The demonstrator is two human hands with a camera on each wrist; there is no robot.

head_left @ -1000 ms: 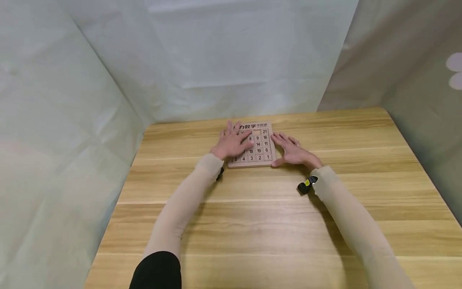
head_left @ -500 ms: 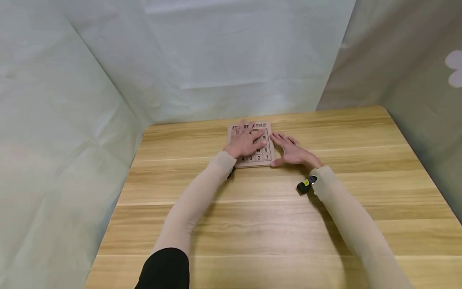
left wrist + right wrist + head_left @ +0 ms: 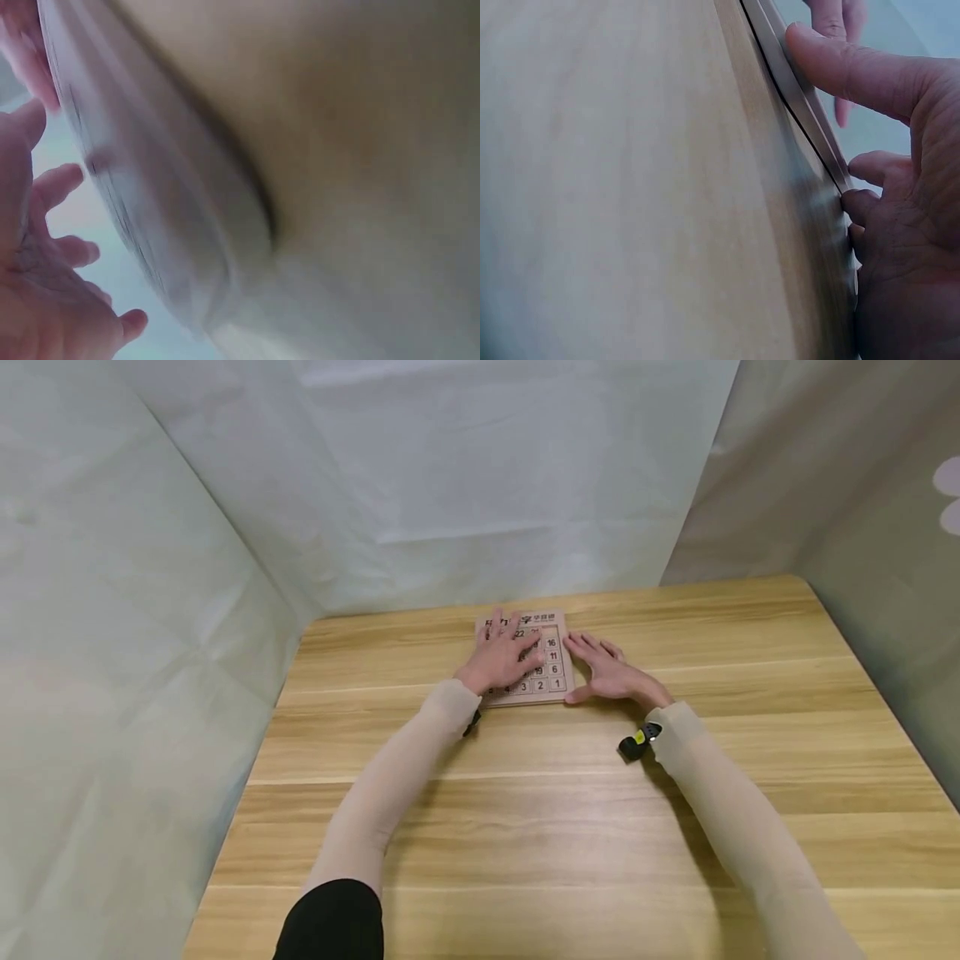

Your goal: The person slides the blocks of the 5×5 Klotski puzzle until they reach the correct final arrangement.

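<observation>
left hand (image 3: 504,658) lies flat, fingers spread, on the number puzzle board (image 3: 553,670) at upper centre; right hand (image 3: 611,675), fingers straight, braces its right edge.

One wooden number puzzle board (image 3: 546,662) lies on one wooden table (image 3: 570,810). Two hands are at it, the left hand (image 3: 501,658) and the right hand (image 3: 611,677). Two pale sleeves (image 3: 390,793) cover the arms. One small black device with a yellow mark (image 3: 637,742) sits at the right wrist.
</observation>
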